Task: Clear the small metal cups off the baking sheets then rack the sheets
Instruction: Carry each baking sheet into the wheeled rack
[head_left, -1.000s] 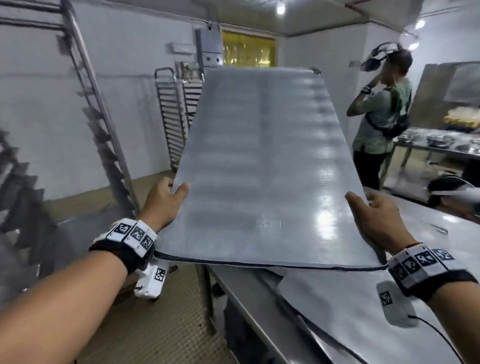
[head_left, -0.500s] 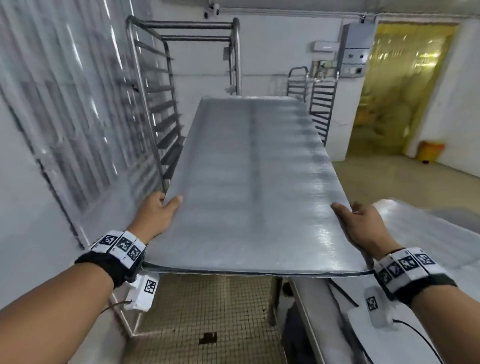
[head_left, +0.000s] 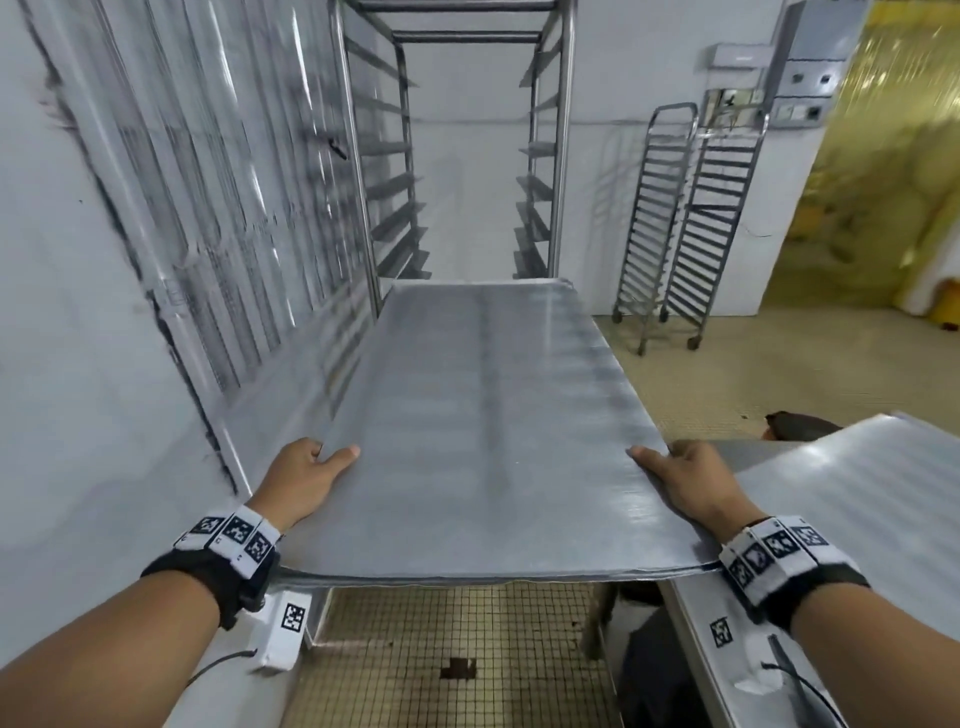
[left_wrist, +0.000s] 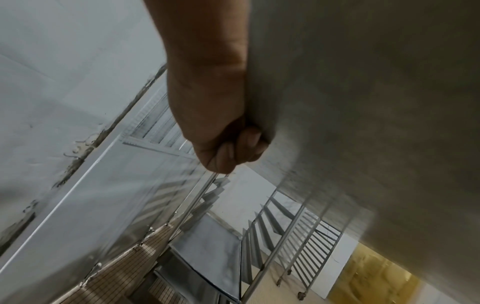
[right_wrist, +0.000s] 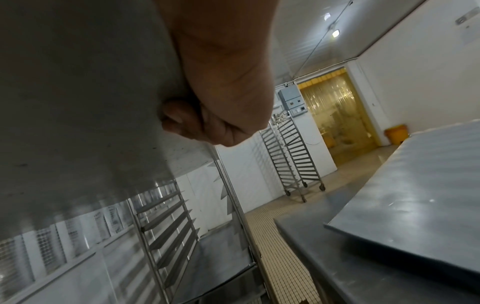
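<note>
Both hands hold one big flat baking sheet (head_left: 483, 415) up in the air. The left hand (head_left: 304, 480) grips its edge at 9 o'clock and the right hand (head_left: 691, 486) grips its edge at 3 o'clock, thumbs on top and fingers (left_wrist: 244, 148) curled under. Its far end points at 12 o'clock, close to the tall metal rack (head_left: 457, 140), and another sheet (head_left: 857, 499) lies on the table (right_wrist: 324, 257) at 3 o'clock.

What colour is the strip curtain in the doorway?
Translucent yellow strip curtain, clearest in the right wrist view.
</note>
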